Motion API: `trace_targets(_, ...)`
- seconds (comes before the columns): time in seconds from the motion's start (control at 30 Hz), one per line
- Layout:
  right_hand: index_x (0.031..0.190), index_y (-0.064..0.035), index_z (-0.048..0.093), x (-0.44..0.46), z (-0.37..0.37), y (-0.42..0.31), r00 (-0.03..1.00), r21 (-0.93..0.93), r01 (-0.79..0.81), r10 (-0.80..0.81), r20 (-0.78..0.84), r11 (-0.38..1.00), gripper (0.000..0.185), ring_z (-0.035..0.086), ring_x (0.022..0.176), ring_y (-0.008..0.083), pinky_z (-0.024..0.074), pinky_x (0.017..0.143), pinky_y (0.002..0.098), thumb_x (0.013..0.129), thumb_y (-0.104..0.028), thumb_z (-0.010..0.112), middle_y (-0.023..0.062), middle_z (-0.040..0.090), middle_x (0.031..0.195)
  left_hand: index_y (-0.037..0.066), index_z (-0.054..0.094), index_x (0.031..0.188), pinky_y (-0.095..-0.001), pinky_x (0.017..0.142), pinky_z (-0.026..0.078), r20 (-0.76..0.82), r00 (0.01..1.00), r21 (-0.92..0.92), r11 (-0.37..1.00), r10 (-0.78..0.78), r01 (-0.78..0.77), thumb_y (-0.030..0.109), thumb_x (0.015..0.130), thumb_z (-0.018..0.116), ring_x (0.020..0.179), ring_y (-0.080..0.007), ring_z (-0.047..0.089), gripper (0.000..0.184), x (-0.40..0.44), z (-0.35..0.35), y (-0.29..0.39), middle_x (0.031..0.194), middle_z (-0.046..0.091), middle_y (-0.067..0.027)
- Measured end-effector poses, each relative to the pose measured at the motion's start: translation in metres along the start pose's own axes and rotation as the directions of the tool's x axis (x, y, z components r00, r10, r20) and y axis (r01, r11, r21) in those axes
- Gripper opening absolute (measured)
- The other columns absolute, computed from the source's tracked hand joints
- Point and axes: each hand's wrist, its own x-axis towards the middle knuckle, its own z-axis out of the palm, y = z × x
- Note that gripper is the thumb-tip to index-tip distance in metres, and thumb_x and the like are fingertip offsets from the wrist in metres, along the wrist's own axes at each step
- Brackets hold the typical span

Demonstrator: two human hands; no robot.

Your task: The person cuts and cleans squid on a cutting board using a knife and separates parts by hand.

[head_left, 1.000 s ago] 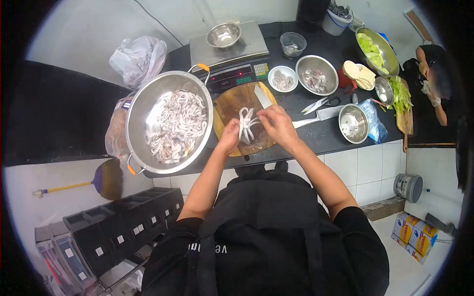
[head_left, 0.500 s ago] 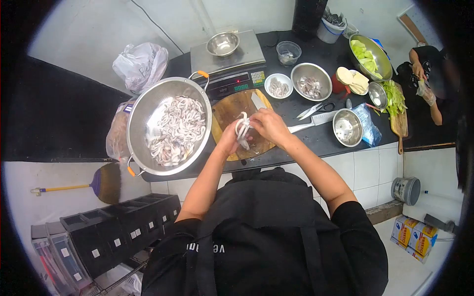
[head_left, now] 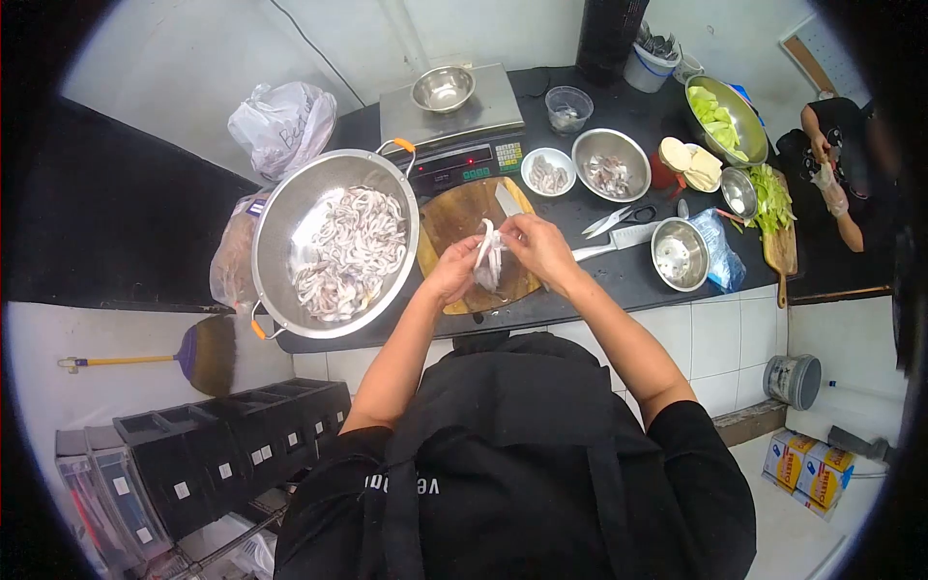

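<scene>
Squid tentacles (head_left: 491,269) hang between the person's two hands, held above the round wooden cutting board (head_left: 449,217) at the front edge of the tabletop (head_left: 611,276). The left hand (head_left: 454,270) is clamped on one side of the piece; the right hand (head_left: 540,250) has its fingers together, pinching the other side. Toward the tabletop's front left corner, a large steel bowl (head_left: 295,208) holds more squid. Behind the board stands a scale (head_left: 401,121).
</scene>
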Motion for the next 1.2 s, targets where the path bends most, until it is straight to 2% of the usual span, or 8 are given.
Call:
trace_targets(0.2, 0.096, -0.0009, 0.067, -0.007, -0.007, -0.009, 0.998, -0.022, 0.065, -0.065, -0.008, 0.998, 0.017, 0.063, 0.073, 0.0258, 0.0488, 0.068, 0.0359, 0.083, -0.012, 0.065, 0.0141, 0.065, 0.088, 0.004, 0.056, 0.114, -0.0402, 0.085, 0.055, -0.014, 1.0, -0.093, 0.996, 0.013, -0.014, 0.023, 0.095, 0.056, 0.092, -0.0152, 0.061, 0.027, 0.0, 0.008, 0.006, 0.104, 0.062, -0.0039)
trace_targets(0.33, 0.097, -0.0013, 0.067, -0.01, -0.013, -0.02, 0.999, 0.011, 0.04, -0.04, -0.016, 0.999, 0.018, 0.063, 0.075, 0.0262, 0.0493, 0.069, 0.0359, 0.084, -0.013, 0.066, 0.0145, 0.065, 0.087, 0.005, 0.058, 0.106, -0.0403, 0.081, 0.058, -0.039, 0.999, -0.166, 0.986, 0.005, -0.011, 0.023, 0.097, 0.053, 0.085, -0.0135, 0.062, 0.021, 0.002, 0.013, 0.01, 0.096, 0.063, -0.0029)
trace_targets(0.43, 0.097, -0.0015, 0.068, -0.01, -0.012, -0.024, 0.988, -0.06, 0.147, -0.149, -0.04, 0.987, 0.018, 0.064, 0.076, 0.0264, 0.0498, 0.07, 0.0355, 0.084, -0.014, 0.066, 0.0144, 0.066, 0.087, 0.004, 0.058, 0.107, -0.0397, 0.079, 0.059, -0.014, 0.998, -0.223, 0.973, 0.056, -0.058, 0.022, 0.097, 0.054, 0.082, -0.013, 0.062, 0.021, -0.001, 0.016, 0.012, 0.094, 0.063, -0.0031)
trace_targets(0.73, 0.092, -0.0009, 0.069, -0.002, -0.011, -0.027, 0.989, -0.033, 0.141, -0.142, -0.028, 0.989, 0.017, 0.064, 0.071, 0.0282, 0.0509, 0.069, 0.0367, 0.084, -0.016, 0.067, 0.0142, 0.066, 0.083, 0.002, 0.058, 0.11, -0.0362, 0.076, 0.059, -0.016, 0.997, -0.057, 0.996, 0.072, -0.073, 0.027, 0.099, 0.05, 0.087, -0.0151, 0.064, 0.028, 0.001, 0.012, 0.02, 0.099, 0.064, -0.0048)
trace_targets(0.83, 0.092, -0.0031, 0.068, 0.0, -0.012, -0.03, 0.992, -0.124, 0.121, -0.116, 0.043, 0.985, 0.018, 0.063, 0.083, 0.0325, 0.0498, 0.074, 0.041, 0.083, -0.018, 0.063, 0.0133, 0.064, 0.088, 0.002, 0.058, 0.111, -0.0349, 0.074, 0.06, -0.019, 0.998, -0.05, 0.997, 0.057, -0.058, 0.025, 0.099, 0.049, 0.084, -0.0156, 0.065, 0.028, -0.001, 0.012, 0.022, 0.099, 0.065, -0.0057)
trace_targets(0.9, 0.093, -0.0049, 0.065, -0.001, -0.014, -0.036, 0.917, -0.284, 0.379, -0.4, -0.018, 0.881, 0.016, 0.061, 0.085, 0.0301, 0.0497, 0.074, 0.0409, 0.08, -0.015, 0.064, 0.011, 0.059, 0.087, 0.002, 0.059, 0.11, -0.0346, 0.073, 0.06, -0.004, 0.999, -0.062, 0.998, 0.032, -0.032, 0.025, 0.099, 0.049, 0.082, -0.0157, 0.065, 0.028, -0.003, 0.014, 0.024, 0.098, 0.065, -0.0056)
trace_targets(1.0, 0.093, -0.0054, 0.063, 0.0, -0.025, -0.042, 0.831, -0.306, 0.553, -0.54, 0.134, 0.775, 0.017, 0.059, 0.087, 0.0279, 0.0497, 0.074, 0.0402, 0.077, -0.012, 0.064, 0.0094, 0.056, 0.087, 0.002, 0.061, 0.109, -0.0339, 0.071, 0.06, 0.013, 1.0, -0.086, 0.996, -0.026, 0.027, 0.023, 0.099, 0.049, 0.079, -0.0156, 0.065, 0.027, -0.007, 0.017, 0.032, 0.096, 0.066, -0.0056)
trace_targets(1.2, 0.097, 0.0, 0.061, -0.001, -0.038, -0.045, 0.783, -0.308, 0.617, -0.527, 0.331, 0.724, 0.022, 0.06, 0.09, 0.0304, 0.0504, 0.078, 0.0395, 0.076, -0.008, 0.065, 0.0116, 0.058, 0.093, 0.002, 0.062, 0.106, -0.0324, 0.069, 0.06, 0.083, 0.987, -0.065, 0.988, -0.135, 0.14, 0.022, 0.097, 0.053, 0.078, -0.0146, 0.066, 0.024, -0.009, 0.018, 0.037, 0.095, 0.067, -0.005)
